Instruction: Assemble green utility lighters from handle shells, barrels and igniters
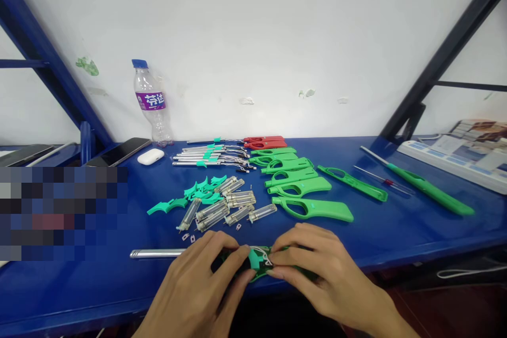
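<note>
The part-built lighter [254,261], a green shell [260,277] with a teal trigger [253,257], thin white wires [266,257] and a silvery tube [156,254], is at the worktop's [79,296] near edge, pinched in the fingertips of left hand [209,269] and right hand [325,264]. Its long axis runs sideways, tube pointing left. The blue, glossy worktop meets a scuffed white wall [253,37] between dark metal frames [43,50].
</note>
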Demonstrator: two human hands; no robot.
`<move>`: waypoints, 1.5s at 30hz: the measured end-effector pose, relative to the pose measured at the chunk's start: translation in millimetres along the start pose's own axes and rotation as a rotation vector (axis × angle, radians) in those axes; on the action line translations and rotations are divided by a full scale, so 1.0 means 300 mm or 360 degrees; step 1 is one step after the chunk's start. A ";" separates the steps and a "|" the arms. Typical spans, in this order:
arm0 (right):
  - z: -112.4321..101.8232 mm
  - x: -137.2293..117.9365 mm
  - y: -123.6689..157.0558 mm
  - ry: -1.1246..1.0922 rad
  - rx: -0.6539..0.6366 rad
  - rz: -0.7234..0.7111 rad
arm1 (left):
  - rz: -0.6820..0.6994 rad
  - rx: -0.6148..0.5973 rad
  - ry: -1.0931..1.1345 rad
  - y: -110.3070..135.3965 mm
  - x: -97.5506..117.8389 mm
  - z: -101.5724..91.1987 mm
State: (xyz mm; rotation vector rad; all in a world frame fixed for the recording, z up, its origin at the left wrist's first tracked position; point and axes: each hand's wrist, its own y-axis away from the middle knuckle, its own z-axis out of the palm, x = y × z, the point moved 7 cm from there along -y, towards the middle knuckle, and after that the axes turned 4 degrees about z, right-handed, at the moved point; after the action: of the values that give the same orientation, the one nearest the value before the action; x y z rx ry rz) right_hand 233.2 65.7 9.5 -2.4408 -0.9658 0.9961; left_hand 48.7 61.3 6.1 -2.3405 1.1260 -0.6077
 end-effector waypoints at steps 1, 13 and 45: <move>0.000 -0.003 0.001 0.0000 -0.0003 -0.0017 | -0.0006 -0.0007 -0.0007 0.000 0.000 0.001; 0.009 -0.016 0.010 0.0240 0.0015 -0.0070 | 0.0014 0.0080 0.0041 0.001 -0.008 -0.007; 0.017 -0.043 0.005 0.0457 0.0035 -0.0200 | -0.0006 0.0099 0.0154 -0.038 -0.012 -0.029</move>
State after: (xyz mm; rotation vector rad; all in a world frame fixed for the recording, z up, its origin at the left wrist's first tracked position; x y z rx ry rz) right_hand 223.6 55.9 11.4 -2.3862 -0.9864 0.5908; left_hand 48.4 68.6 19.0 -2.2823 1.1287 -0.7533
